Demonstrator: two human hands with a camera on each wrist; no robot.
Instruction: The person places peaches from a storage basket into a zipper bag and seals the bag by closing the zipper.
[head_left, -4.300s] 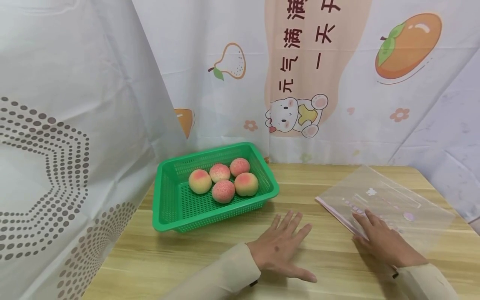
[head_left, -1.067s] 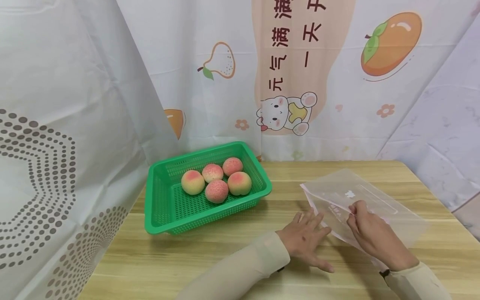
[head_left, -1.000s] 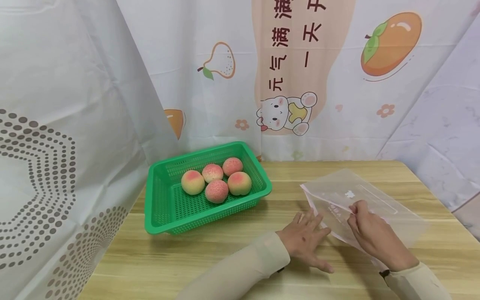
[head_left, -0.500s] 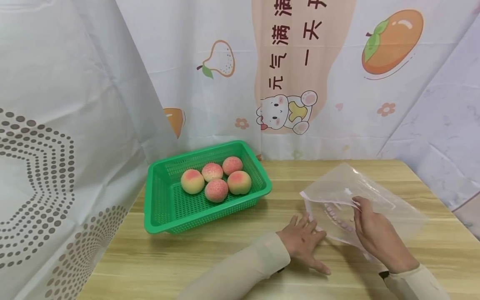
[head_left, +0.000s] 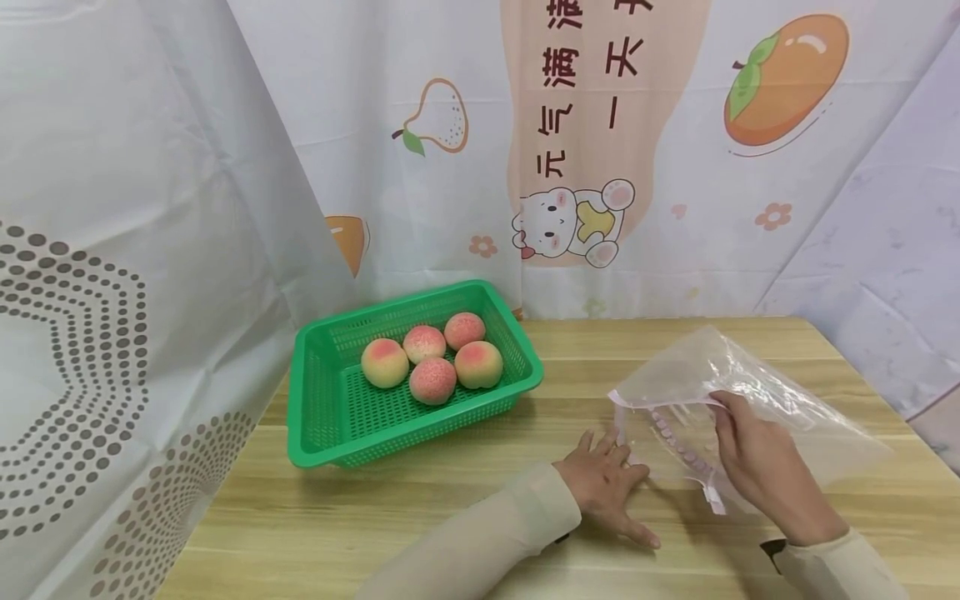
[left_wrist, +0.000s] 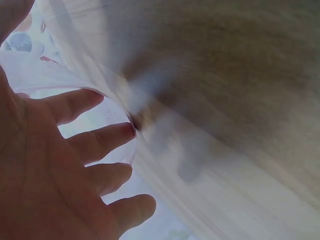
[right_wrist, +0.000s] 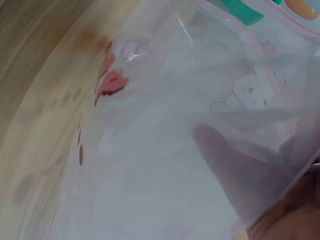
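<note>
A clear plastic bag (head_left: 780, 408) with a pink edge and printed pictures lies on the table at the right. Its upper layer is lifted at the mouth, where my right hand (head_left: 768, 471) pinches the edge. In the right wrist view my thumb (right_wrist: 225, 165) shows through the film. My left hand (head_left: 606, 487) is spread, palm down, its fingertips on the bag's lower edge. In the left wrist view the pink rim curves along the fingertips of the left hand (left_wrist: 50, 165).
A green plastic basket (head_left: 420, 435) holding several peaches (head_left: 433, 381) stands at the left on the wooden table (head_left: 315, 533). Behind the table hangs a printed curtain (head_left: 450, 208), and a dotted white cloth (head_left: 150, 167) hangs at the left.
My right hand went from lying on the flat bag to pinching its upper edge and raising it, so the mouth gapes. My left hand moved right onto the lower edge.
</note>
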